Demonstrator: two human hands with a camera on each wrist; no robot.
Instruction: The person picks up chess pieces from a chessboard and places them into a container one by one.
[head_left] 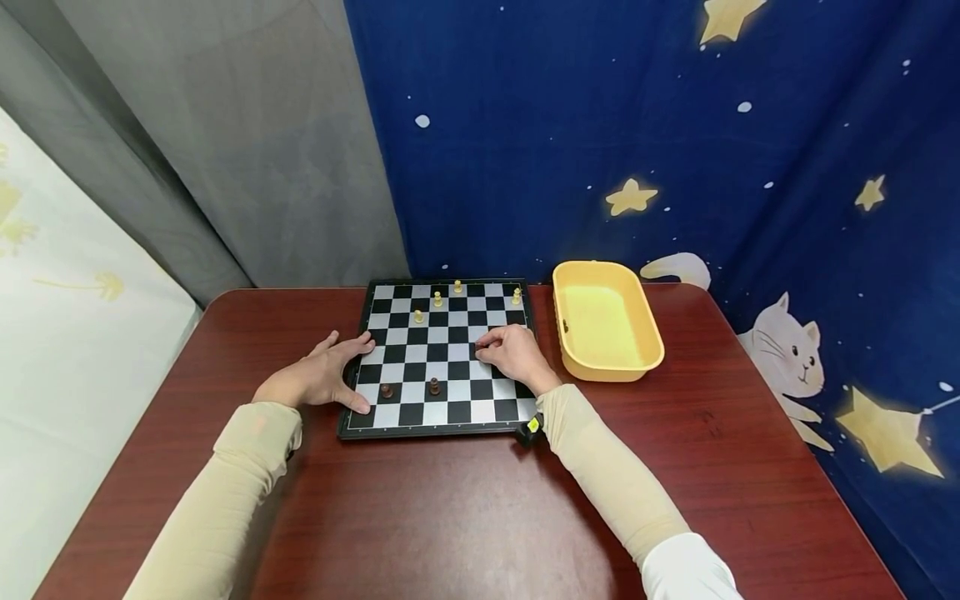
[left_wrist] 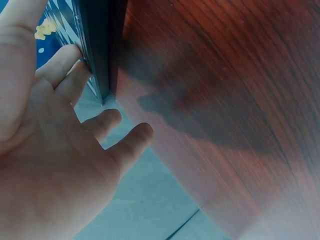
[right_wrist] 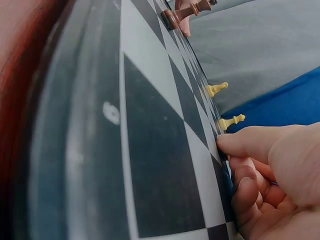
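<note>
A black-and-white chessboard [head_left: 416, 354] lies on the table. My left hand [head_left: 322, 373] rests at its left edge, fingers spread, thumb over the near-left corner; the left wrist view shows the same hand [left_wrist: 65, 120] beside the board's side. My right hand [head_left: 516, 354] is over the board's right half, thumb and fingertips pinched low at a square. A dark bit of what looks like a chess piece shows at those fingertips, mostly hidden. Two brown chess pieces stand near the front, one [head_left: 386, 391] left of the other [head_left: 434, 386]. Several yellow chess pieces [head_left: 438, 298] stand towards the back.
To the board's right stands a yellow plastic basket [head_left: 606, 371] with a small dark mark on its inner left wall. The reddish-brown table [head_left: 420, 517] extends in front and to both sides. Grey and blue star-patterned curtains [head_left: 525, 150] hang directly behind its back edge.
</note>
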